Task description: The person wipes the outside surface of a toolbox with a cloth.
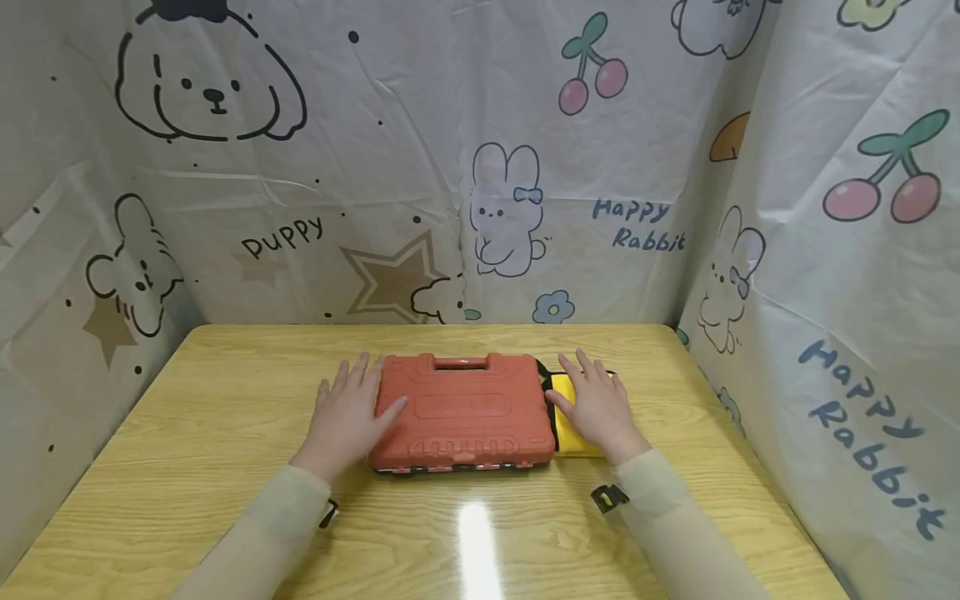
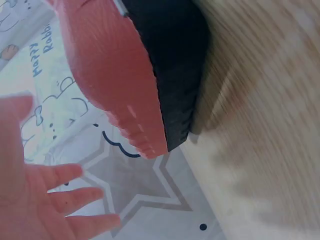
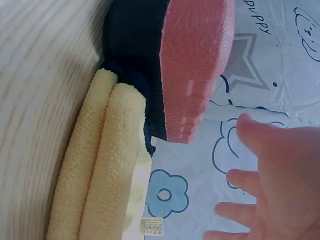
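Observation:
A closed red plastic carrying case (image 1: 461, 417) with a black lower half lies flat on the table, its handle at the far side. Beside its left edge is my left hand (image 1: 343, 423), fingers spread, the thumb reaching over the lid's edge in the head view. In the left wrist view that hand (image 2: 45, 200) appears apart from the case's side (image 2: 115, 60). My right hand (image 1: 600, 410) hovers with spread fingers over a folded yellow fleecy item (image 1: 567, 432) with black edging, against the case's right side. Nothing is held in the right hand (image 3: 287, 175).
The wooden table (image 1: 225, 400) is bordered by a printed white curtain (image 1: 420, 167) at the back and sides. A small label (image 3: 152, 226) shows near the yellow item in the right wrist view. Straps with black buckles (image 1: 609, 498) hang under the wrists.

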A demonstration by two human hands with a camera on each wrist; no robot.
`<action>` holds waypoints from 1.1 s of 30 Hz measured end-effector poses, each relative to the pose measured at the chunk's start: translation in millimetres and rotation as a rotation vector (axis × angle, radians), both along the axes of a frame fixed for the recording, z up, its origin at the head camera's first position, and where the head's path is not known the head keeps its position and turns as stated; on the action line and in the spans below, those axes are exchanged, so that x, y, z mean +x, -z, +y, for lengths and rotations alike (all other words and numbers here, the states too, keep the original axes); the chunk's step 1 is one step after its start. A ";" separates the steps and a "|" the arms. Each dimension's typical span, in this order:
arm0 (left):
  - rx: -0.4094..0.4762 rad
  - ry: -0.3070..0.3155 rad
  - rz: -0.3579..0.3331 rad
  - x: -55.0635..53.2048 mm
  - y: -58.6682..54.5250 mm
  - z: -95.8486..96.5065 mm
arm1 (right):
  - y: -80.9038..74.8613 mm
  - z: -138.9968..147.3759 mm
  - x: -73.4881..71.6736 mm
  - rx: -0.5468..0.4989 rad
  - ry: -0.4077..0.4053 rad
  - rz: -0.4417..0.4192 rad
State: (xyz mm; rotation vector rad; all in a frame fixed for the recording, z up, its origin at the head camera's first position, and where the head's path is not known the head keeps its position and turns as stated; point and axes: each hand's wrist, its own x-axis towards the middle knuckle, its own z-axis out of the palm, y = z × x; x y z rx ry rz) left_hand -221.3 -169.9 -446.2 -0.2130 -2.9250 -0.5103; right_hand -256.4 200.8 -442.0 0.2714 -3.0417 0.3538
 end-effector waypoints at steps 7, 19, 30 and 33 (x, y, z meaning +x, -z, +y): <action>0.192 -0.090 0.006 1.7 0.7 -7.3 | 4.5 5.3 1.6 -0.055 0.028 0.081; 0.506 -0.157 -0.175 2.4 21.7 -2.3 | 13.3 15.1 18.0 -0.037 -0.060 -0.026; 0.631 -0.154 -0.204 0.1 30.6 5.5 | 25.5 17.8 21.4 -0.025 -0.122 -0.119; 0.638 -0.151 -0.206 -0.7 32.9 6.8 | 25.4 16.9 22.2 -0.026 -0.133 -0.154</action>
